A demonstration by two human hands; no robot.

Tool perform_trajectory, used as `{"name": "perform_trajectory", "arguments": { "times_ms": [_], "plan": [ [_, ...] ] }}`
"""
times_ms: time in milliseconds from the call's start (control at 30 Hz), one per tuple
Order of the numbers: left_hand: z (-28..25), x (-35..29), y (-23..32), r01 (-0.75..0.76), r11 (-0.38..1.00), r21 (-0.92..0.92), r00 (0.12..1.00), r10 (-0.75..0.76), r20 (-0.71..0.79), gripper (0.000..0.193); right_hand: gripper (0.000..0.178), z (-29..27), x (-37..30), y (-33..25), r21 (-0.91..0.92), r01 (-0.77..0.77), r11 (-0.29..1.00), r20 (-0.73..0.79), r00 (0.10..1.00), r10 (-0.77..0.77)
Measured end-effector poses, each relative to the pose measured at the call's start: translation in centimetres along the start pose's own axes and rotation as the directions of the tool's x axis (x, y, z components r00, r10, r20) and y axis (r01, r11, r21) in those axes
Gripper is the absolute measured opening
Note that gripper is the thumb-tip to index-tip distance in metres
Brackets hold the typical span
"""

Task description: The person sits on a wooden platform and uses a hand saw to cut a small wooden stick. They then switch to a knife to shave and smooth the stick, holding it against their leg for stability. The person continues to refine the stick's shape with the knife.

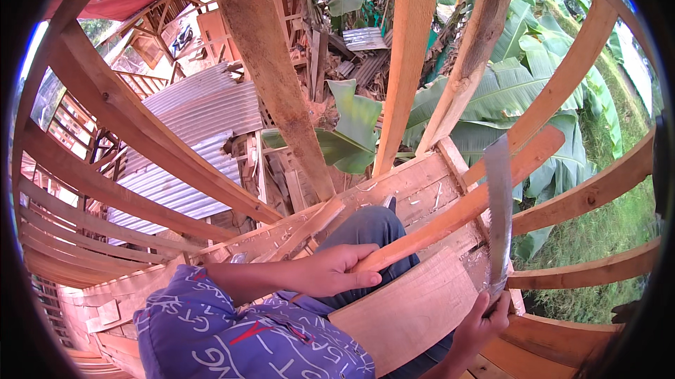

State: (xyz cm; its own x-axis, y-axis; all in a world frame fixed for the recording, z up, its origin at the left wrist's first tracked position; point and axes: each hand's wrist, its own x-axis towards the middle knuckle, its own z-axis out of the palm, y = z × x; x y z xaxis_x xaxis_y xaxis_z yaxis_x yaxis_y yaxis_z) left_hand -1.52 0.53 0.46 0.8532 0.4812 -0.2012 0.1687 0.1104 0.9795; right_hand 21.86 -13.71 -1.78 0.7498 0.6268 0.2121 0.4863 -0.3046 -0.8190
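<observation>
My left hand [341, 270] is closed around the near end of a long reddish wooden stick [450, 219]. The stick slants up to the right, and its rounded far end reaches past the planks. My right hand [485, 316], at the lower right, grips a machete [499, 203] whose handle is mostly hidden by the fingers. Its broad grey blade points up and passes in front of the stick; whether they touch, I cannot tell. Below the stick, a wide pale board [415, 309] lies beside my bent knee [373, 228].
Planks [415, 182] strewn with shavings form the surface ahead. Tall wooden posts [274, 76] rise around me, with slanting rails [590, 196] on the right. Below lie corrugated metal sheets [190, 119], scrap wood, banana leaves [485, 91] and grass [590, 252].
</observation>
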Motion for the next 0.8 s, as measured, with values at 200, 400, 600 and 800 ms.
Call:
{"name": "perform_trajectory", "arguments": {
  "times_ms": [200, 400, 600, 800],
  "plan": [
    [0.4, 0.1, 0.9, 0.070, 0.970, -0.231, 0.997, -0.060, 0.050, 0.039, 0.032, 0.9, -0.7, -0.3, -0.150, 0.125, 0.981, 0.015, 0.992, -0.124],
    [0.5, 0.4, 0.0, -0.038, 0.999, 0.021, 0.999, 0.038, -0.025, 0.038, 0.027, 0.1, -1.8, -1.5, -0.073, 0.260, 0.963, 0.161, 0.956, -0.245],
    [0.7, 0.3, 0.2, -0.068, 0.998, -0.001, 0.996, 0.068, -0.061, 0.037, 0.028, -0.4, -0.2, 0.1, 0.002, 0.056, 0.998, -0.040, 0.998, -0.056],
    [0.5, 0.3, 0.8, -0.025, 0.994, -0.102, 0.996, 0.017, -0.084, 0.035, 0.035, 0.8, -1.0, -0.3, -0.057, 0.104, 0.993, 0.028, 0.994, -0.103]
  ]
}}
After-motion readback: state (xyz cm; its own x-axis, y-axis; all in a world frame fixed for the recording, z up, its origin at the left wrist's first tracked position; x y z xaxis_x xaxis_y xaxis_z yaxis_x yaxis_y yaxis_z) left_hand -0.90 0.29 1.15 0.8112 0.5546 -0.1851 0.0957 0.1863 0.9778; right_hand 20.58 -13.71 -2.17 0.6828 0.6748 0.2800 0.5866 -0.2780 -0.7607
